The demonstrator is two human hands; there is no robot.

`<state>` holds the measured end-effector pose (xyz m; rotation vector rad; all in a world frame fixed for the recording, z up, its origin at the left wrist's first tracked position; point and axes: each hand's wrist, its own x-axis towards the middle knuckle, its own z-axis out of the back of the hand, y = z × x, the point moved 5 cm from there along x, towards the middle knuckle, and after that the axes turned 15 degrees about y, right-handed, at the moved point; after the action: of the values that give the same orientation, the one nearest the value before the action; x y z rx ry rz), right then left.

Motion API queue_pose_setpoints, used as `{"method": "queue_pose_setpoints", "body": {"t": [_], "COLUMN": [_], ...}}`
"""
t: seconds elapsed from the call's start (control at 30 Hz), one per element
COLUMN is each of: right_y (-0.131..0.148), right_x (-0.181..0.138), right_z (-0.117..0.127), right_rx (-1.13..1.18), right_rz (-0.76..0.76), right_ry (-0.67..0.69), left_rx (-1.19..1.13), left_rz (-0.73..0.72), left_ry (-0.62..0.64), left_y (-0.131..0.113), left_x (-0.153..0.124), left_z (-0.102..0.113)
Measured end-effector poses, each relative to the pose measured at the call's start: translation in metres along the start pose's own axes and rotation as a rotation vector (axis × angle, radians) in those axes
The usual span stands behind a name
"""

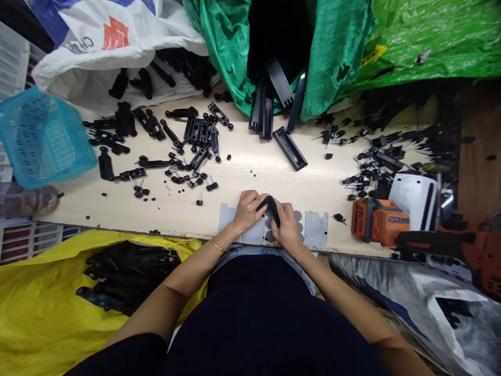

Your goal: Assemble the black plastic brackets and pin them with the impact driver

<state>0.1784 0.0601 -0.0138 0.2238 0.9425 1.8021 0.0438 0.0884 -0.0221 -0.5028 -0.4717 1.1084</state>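
Close to the front edge of the table, my right hand is closed around a long black plastic piece with a rounded end. My left hand pinches a second, smaller black plastic part against the upper end of that piece. The two parts meet at an angle, and fingers hide much of both; I cannot tell whether they are joined. Under the hands lie grey tape patches and a sheet of grey round pads.
Black hinged parts and short pins lie to the left. Black channel pieces spill from a green sack. Black knobs with metal pins and an orange 20V battery tool are right. A blue basket stands left.
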Motion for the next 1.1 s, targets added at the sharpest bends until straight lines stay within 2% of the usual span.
{"method": "queue_pose_setpoints", "body": {"t": [0.23, 0.43, 0.67, 0.83, 0.9, 0.97, 1.0, 1.1], "right_y": [0.002, 0.006, 0.009, 0.005, -0.006, -0.024, -0.035, -0.072], "right_x": [0.0, -0.004, -0.007, -0.009, -0.005, 0.006, 0.013, 0.041], "right_z": [-0.002, -0.007, -0.005, 0.002, 0.014, 0.041, 0.062, 0.145], "right_rx": [0.074, 0.075, 0.037, 0.172, 0.286, 0.328, 0.3, 0.053], "right_rz": [-0.033, -0.069, -0.087, -0.023, -0.001, -0.04, -0.093, -0.327], "right_ry": [0.02, 0.052, 0.019, 0.002, 0.033, -0.007, -0.078, -0.419], "left_rx": [-0.013, -0.027, -0.018, 0.005, -0.001, -0.021, -0.032, -0.06], "left_rz": [-0.073, 0.047, 0.018, 0.025, 0.02, 0.014, 0.014, 0.031], "left_ry": [0.079, -0.027, 0.118, 0.189, 0.171, 0.141, 0.126, 0.098], "left_y": [0.006, 0.004, 0.002, -0.002, -0.003, -0.003, -0.002, 0.0], "left_x": [0.001, -0.01, -0.002, 0.002, 0.003, 0.003, 0.003, 0.004], "left_z": [0.003, -0.001, -0.004, -0.002, -0.002, -0.002, -0.002, -0.003]}}
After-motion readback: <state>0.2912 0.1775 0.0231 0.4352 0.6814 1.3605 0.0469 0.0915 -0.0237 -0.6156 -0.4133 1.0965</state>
